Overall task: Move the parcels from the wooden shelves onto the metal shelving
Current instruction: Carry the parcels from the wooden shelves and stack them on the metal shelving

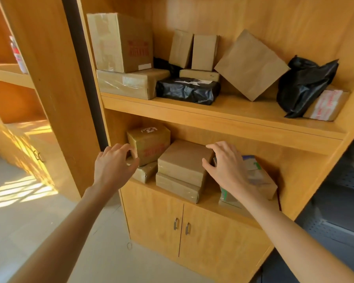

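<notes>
Two hands spread wide, holding nothing: left hand (pixel 113 163) near the taped box (pixel 149 142), right hand (pixel 226 166) at the plain brown box (pixel 183 162), centre frame, lower wooden shelf (pixel 211 199). Risk: it's stacked on a flatter box (pixel 177 187); one-sided pull could drag both off the edge.

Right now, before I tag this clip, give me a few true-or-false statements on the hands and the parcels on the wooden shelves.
1. Both hands are already carrying a parcel. False: the left hand and right hand reach with spread fingers and hold nothing.
2. A plain brown box sits on top of another box on the lower shelf. True.
3. The upper shelf holds only cardboard boxes. False: black plastic bags lie there too.
4. The cabinet doors under the shelves are shut. True.
</notes>
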`<action>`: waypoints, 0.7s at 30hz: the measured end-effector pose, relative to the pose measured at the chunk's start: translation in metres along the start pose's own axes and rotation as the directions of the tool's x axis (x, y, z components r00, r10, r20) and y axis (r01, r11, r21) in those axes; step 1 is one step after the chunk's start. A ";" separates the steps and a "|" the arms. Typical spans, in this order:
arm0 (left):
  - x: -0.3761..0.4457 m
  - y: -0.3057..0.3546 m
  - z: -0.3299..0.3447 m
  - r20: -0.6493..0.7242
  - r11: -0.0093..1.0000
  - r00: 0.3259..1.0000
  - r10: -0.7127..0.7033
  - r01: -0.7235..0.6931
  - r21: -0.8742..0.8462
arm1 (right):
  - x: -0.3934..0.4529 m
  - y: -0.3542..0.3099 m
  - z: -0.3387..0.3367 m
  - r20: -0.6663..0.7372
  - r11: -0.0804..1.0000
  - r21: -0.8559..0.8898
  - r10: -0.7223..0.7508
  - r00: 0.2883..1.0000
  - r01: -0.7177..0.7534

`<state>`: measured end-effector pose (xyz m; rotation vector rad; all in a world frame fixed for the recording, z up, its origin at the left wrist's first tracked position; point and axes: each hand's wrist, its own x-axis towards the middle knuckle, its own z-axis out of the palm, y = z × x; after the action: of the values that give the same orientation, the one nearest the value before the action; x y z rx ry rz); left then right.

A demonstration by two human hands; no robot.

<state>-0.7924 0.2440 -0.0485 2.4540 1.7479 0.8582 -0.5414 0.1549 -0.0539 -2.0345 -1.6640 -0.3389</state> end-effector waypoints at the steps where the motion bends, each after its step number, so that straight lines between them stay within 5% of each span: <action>1: 0.010 -0.001 0.003 -0.005 1.000 1.000 0.000 0.000 -0.008 | 0.012 0.000 0.002 -0.003 1.000 0.002 -0.007 1.000 0.007; 21: 0.234 -0.081 -0.016 -0.292 0.999 0.956 0.029 -0.019 0.037 | 0.243 -0.098 0.057 -0.218 0.960 0.171 -0.182 0.959 0.221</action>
<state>-0.8172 0.4754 0.0394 2.4788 1.8323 1.2630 -0.5874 0.4035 0.0357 -1.6363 -1.7097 -0.4189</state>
